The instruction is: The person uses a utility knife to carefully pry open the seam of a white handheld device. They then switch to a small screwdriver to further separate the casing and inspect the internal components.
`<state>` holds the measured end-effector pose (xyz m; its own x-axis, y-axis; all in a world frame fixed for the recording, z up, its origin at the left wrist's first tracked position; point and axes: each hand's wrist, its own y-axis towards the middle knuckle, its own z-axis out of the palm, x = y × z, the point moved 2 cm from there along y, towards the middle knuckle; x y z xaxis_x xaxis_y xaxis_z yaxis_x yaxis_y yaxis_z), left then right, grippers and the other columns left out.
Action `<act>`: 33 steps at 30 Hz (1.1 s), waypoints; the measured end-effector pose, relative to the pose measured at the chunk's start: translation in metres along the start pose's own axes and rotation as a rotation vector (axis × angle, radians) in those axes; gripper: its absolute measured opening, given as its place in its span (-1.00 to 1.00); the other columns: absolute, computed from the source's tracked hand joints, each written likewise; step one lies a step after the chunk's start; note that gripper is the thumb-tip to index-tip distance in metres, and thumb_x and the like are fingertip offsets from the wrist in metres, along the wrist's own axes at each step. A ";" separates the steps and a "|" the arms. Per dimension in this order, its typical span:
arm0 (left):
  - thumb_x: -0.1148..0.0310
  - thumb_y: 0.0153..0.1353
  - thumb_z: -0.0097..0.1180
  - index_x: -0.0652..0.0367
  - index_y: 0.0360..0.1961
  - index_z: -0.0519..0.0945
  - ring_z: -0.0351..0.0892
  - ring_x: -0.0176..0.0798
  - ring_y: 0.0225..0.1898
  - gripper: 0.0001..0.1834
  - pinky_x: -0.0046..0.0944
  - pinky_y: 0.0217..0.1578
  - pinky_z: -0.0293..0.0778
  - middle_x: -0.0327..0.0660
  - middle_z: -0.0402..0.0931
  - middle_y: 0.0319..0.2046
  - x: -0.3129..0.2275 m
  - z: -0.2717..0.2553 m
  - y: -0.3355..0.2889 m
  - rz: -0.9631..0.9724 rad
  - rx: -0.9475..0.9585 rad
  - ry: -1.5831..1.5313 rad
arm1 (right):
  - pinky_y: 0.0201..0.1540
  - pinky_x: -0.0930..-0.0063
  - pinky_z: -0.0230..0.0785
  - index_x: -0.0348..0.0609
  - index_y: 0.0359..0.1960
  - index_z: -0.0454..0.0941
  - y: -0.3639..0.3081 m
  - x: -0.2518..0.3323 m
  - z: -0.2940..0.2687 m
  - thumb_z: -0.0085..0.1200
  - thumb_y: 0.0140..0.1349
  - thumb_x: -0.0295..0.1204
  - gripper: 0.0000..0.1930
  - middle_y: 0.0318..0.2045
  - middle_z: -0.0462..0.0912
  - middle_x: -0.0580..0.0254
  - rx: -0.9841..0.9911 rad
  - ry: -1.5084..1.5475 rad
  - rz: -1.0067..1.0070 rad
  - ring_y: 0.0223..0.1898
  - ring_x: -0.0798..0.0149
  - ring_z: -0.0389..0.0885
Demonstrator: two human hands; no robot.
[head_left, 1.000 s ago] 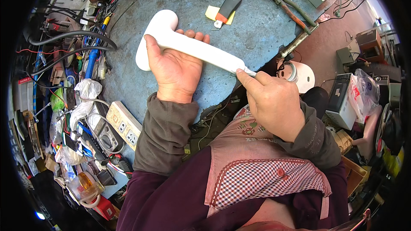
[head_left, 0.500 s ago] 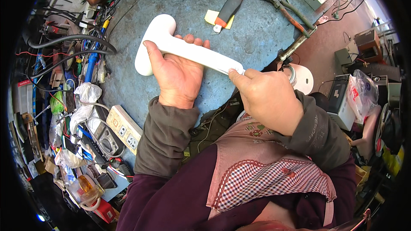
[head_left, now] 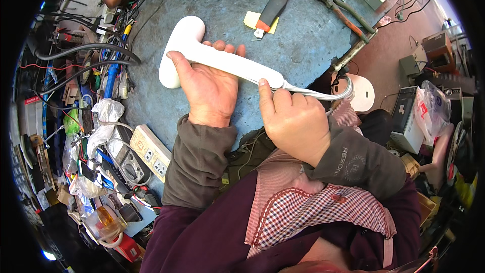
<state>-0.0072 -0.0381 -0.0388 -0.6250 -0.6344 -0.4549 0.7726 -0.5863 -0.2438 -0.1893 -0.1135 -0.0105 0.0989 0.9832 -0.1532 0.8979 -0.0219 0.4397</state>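
Note:
My left hand is wrapped from below around the handle of a white T-shaped appliance, which looks like a handheld massager. Its thumb lies by the rounded, wide head at the left. From the right end of the handle comes a white cord, with a loop bending round farther right. My right hand is closed at that end, its index fingertip against the handle's lower edge and the other fingers curled at the cord. What lies inside the right palm is hidden.
A box cutter lies on a yellow slip beyond the appliance, with pliers to its right. A power strip, a multimeter and tangled cables crowd the left. The blue bench top ends in a ragged near edge.
My right hand has moved left and down from the handle's end, uncovering the end and the cord. My left hand holds the appliance almost unmoved.

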 end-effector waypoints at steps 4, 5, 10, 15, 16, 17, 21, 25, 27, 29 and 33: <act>-0.48 0.50 -0.29 0.20 0.13 0.53 0.61 0.09 -0.04 -0.13 0.39 0.32 0.42 -0.07 0.57 -0.17 -0.005 -0.009 0.006 -0.027 0.109 -0.018 | -0.59 0.36 0.45 -0.21 0.06 0.72 0.004 -0.022 0.001 0.15 0.23 -0.43 -0.63 -0.50 0.56 0.29 -0.002 0.258 0.012 -0.61 0.29 0.63; -0.47 0.51 -0.29 0.21 0.14 0.53 0.61 0.10 -0.01 -0.13 0.39 0.31 0.43 -0.05 0.57 -0.14 -0.004 -0.008 0.006 -0.009 0.022 0.084 | -0.57 0.32 0.48 -0.22 0.07 0.72 0.006 -0.030 -0.001 0.15 0.23 -0.44 -0.63 -0.47 0.59 0.26 0.020 0.343 0.024 -0.59 0.25 0.67; -0.33 0.51 -0.01 0.24 -0.21 0.75 0.66 -0.16 -0.35 -0.25 -0.12 -0.26 0.61 -0.12 0.64 -0.47 -0.034 0.034 -0.022 -0.168 -0.091 1.132 | -0.53 0.24 0.51 -0.12 0.03 0.78 0.012 -0.068 -0.023 0.18 0.18 -0.54 -0.64 -0.53 0.60 0.21 0.075 0.370 0.039 -0.59 0.10 0.65; 0.20 0.07 0.64 0.28 -0.11 0.75 0.68 -0.22 -0.25 -0.53 -0.23 -0.24 0.53 -0.09 0.66 -0.33 -0.074 0.048 -0.040 0.826 0.027 1.826 | -0.41 0.13 0.60 -0.20 -0.20 0.72 0.001 -0.117 -0.025 0.19 0.15 -0.50 -0.81 -0.46 0.72 0.11 0.157 0.388 -0.032 -0.46 0.01 0.75; 0.21 0.00 0.66 0.26 0.06 0.68 0.65 -0.10 -0.04 -0.37 -0.13 -0.05 0.54 0.00 0.63 -0.09 -0.075 0.055 -0.038 1.047 0.163 1.913 | -0.40 0.13 0.60 -0.21 -0.20 0.72 0.001 -0.120 -0.026 0.19 0.14 -0.51 -0.81 -0.46 0.72 0.10 0.162 0.392 -0.075 -0.46 0.01 0.75; 0.22 -0.06 0.68 0.23 0.23 0.61 0.63 0.02 0.17 -0.19 -0.02 0.14 0.55 0.10 0.59 0.15 -0.073 0.060 -0.031 1.271 0.306 1.986 | -0.39 0.12 0.60 -0.22 -0.20 0.71 0.003 -0.124 -0.027 0.19 0.13 -0.52 -0.80 -0.46 0.72 0.10 0.166 0.396 -0.117 -0.45 0.00 0.75; 0.33 -0.18 0.67 0.21 0.40 0.49 0.50 0.14 0.38 0.03 -0.03 0.36 0.43 0.11 0.48 0.37 -0.050 0.023 0.000 0.624 0.333 1.942 | -0.38 0.09 0.59 -0.24 -0.21 0.70 0.008 -0.131 -0.021 0.18 0.12 -0.54 -0.81 -0.48 0.71 0.09 0.200 0.433 -0.196 -0.45 -0.04 0.74; 0.47 -0.18 0.58 0.15 0.43 0.50 0.58 0.02 0.31 0.01 -0.10 0.33 0.46 0.03 0.58 0.30 -0.045 0.026 0.005 0.577 0.255 1.929 | -0.38 0.08 0.58 -0.22 -0.18 0.71 0.006 -0.128 -0.018 0.18 0.13 -0.53 -0.79 -0.48 0.70 0.09 0.198 0.467 -0.108 -0.46 -0.06 0.73; 0.48 -0.18 0.55 0.18 0.40 0.50 0.56 0.14 0.34 -0.02 -0.07 0.34 0.47 0.08 0.53 0.33 -0.045 0.026 0.003 0.514 0.226 1.929 | -0.38 0.07 0.58 -0.20 -0.15 0.71 0.000 -0.125 -0.011 0.18 0.14 -0.53 -0.77 -0.47 0.70 0.09 0.175 0.535 -0.043 -0.47 -0.07 0.72; 0.50 -0.18 0.51 0.19 0.40 0.50 0.56 0.11 0.35 -0.03 -0.08 0.35 0.46 0.07 0.53 0.35 -0.048 0.027 0.005 0.475 0.201 1.866 | -0.42 0.12 0.57 -0.17 -0.09 0.71 -0.001 -0.125 -0.006 0.18 0.15 -0.52 -0.73 -0.46 0.70 0.13 0.149 0.538 -0.047 -0.49 -0.02 0.72; 0.50 -0.17 0.50 0.19 0.41 0.51 0.55 0.06 0.37 -0.04 -0.10 0.36 0.45 0.05 0.53 0.36 -0.048 0.025 0.007 0.450 0.193 1.845 | -0.50 0.22 0.54 -0.21 0.00 0.71 -0.010 -0.113 -0.005 0.18 0.17 -0.50 -0.67 -0.45 0.65 0.19 0.089 0.438 -0.010 -0.52 0.11 0.71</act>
<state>0.0254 -0.0240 0.0026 0.5697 0.4388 -0.6949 0.7181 -0.6771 0.1611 -0.2110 -0.2234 0.0067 -0.0843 0.9669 0.2408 0.9330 -0.0082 0.3598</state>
